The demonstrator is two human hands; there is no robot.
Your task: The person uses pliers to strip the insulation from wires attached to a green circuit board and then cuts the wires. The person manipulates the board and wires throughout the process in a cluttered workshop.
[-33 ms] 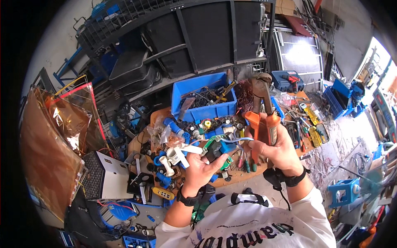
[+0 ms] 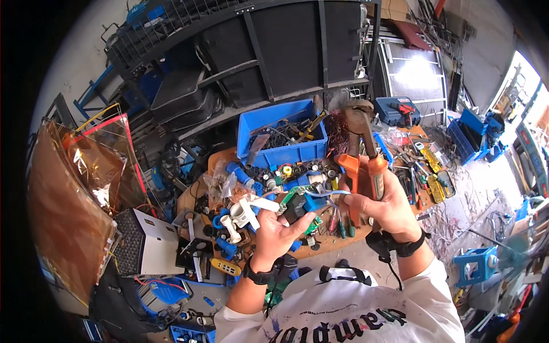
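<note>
My left hand [image 2: 275, 237] is closed round a small green circuit board [image 2: 287, 198] with black and blue blocks on it. Beside that hand's thumb and fingers, a white plastic strip [image 2: 265, 204] sticks out to the left. From the board thin wires [image 2: 334, 193] run right, to the fingertips of my right hand [image 2: 391, 207]. That same hand grips the orange handles of large cable cutters [image 2: 361, 137], whose metal head points up and away from me. White plastic fittings [image 2: 243, 216] lie near my left hand. Several screwdrivers [image 2: 342, 227] rest on the table between my hands.
A blue crate [image 2: 286, 155] of cables and tools stands at the table's far edge. Blue plastic fittings [image 2: 239, 172] and loose parts crowd the wooden table [image 2: 343, 246]. To the right lie hand tools and a yellow bit case [image 2: 439, 187]. A white-sided box [image 2: 153, 243] stands at left.
</note>
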